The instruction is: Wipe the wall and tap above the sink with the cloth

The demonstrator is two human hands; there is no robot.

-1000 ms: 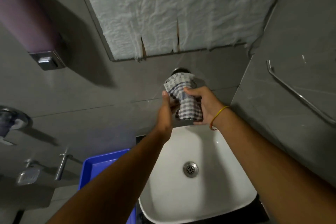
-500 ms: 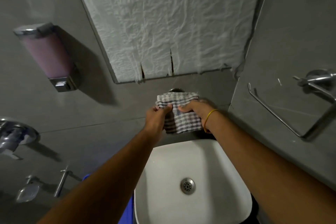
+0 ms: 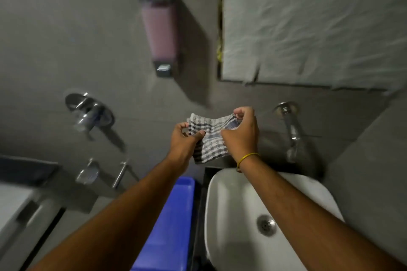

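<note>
the checked cloth [image 3: 209, 138], grey and white with darker bands, hangs in front of the grey wall [image 3: 66, 28], held up between both hands just left of the tap [image 3: 290, 130] and above the far left corner of the white sink [image 3: 231, 204]. its top edge is pulled roughly level from hand to hand, and the rest droops in loose folds toward the sink rim.

both bare forearms reach up and away from the camera, converging at the cloth. the left hand [image 3: 184, 141] is curled, thumb and fingertips pinched on the cloth's left edge, knuckles toward the camera. the right hand [image 3: 241, 132] sits a little higher, its fingers bent and closed on the top right corner while the thumb side presses on the cloth's middle. a yellow band [image 3: 246, 158] circles the right wrist.

the tap is a chrome spout coming out of a round wall plate, well apart from the cloth and not touched by either hand. the sink's drain [image 3: 266, 225] shows near the right forearm. left of the sink lies a blue tray [image 3: 167, 226]. higher on the wall hangs a soap dispenser [image 3: 159, 31] with pinkish liquid, and to its right a crinkled white sheet [image 3: 315, 22] covers a framed panel. chrome fittings [image 3: 89, 114] sit on the wall at far left.
</note>
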